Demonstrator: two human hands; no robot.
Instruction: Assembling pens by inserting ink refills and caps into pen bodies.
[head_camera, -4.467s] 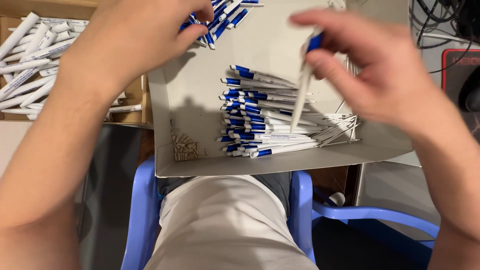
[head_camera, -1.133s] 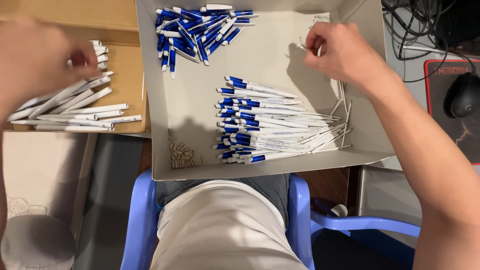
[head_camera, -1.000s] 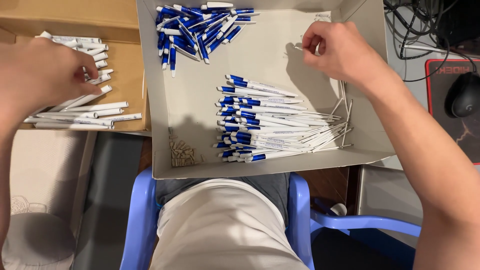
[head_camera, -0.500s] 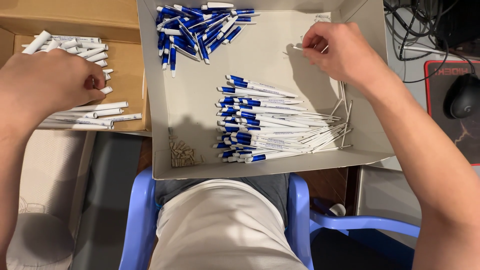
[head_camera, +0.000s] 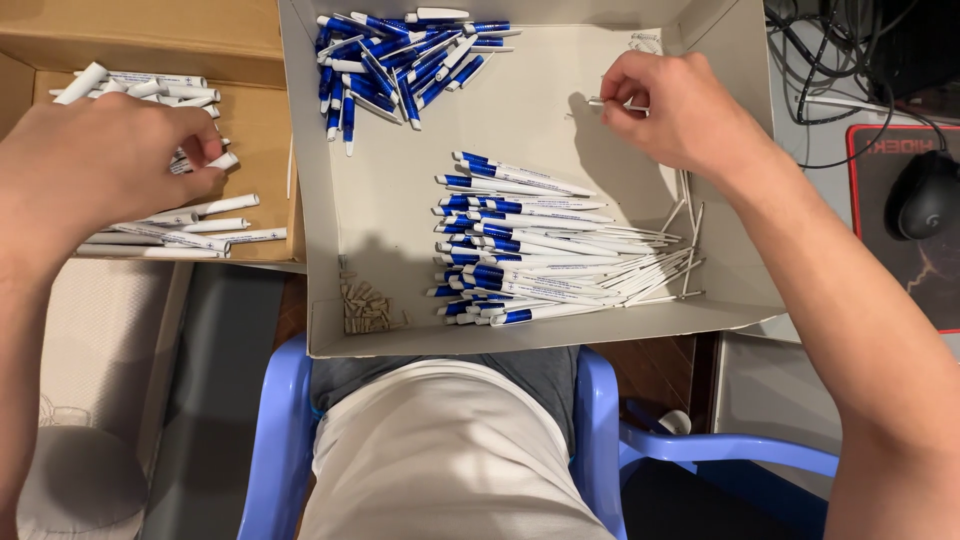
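Note:
My left hand (head_camera: 105, 170) reaches into a brown cardboard box (head_camera: 250, 60) at the left and pinches a white pen barrel (head_camera: 215, 163) from the loose pile of white barrels (head_camera: 180, 230) there. My right hand (head_camera: 675, 110) is over the far right of a grey cardboard tray (head_camera: 390, 190), its fingers closed on a thin white refill (head_camera: 600, 101). In the tray lie a stack of assembled blue-and-white pens (head_camera: 530, 245), a heap of blue pen parts (head_camera: 400, 60) at the far end, and thin white refills (head_camera: 680, 250) along the right wall.
Small springs (head_camera: 365, 305) sit in the tray's near left corner. The tray rests over my lap on a blue plastic chair (head_camera: 600, 420). A black mouse (head_camera: 925, 195) on a dark mouse pad and black cables (head_camera: 830, 60) lie to the right.
My left hand has moved down into the brown box and closed on a white barrel. My right hand has stayed at the tray's far right, holding the thin refill.

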